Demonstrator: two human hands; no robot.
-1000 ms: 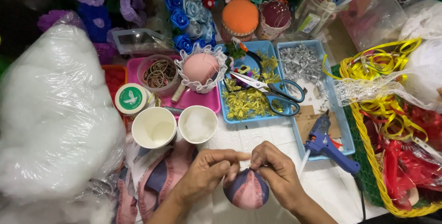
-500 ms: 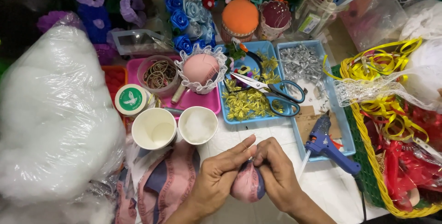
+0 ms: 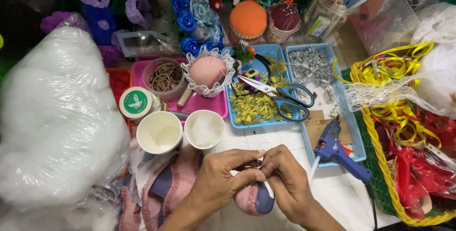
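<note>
Both hands are working on a small stuffed fabric ball, pink and navy, which is sitting at the near edge of the surface, just in front of the two paper cups. The left hand is cupping and gripping the ball from above. The right hand is pinching its fingertips together at the ball's top; whether it is holding a needle or thread I cannot tell. By the look of it, the gathered opening is being closed, so any further handling seems to call for a steady pinch. Right of the cups, a blue glue gun is lying; behind them, scissors are resting in a blue tray. Left of the cups, a bag of white stuffing is bulging.
</note>
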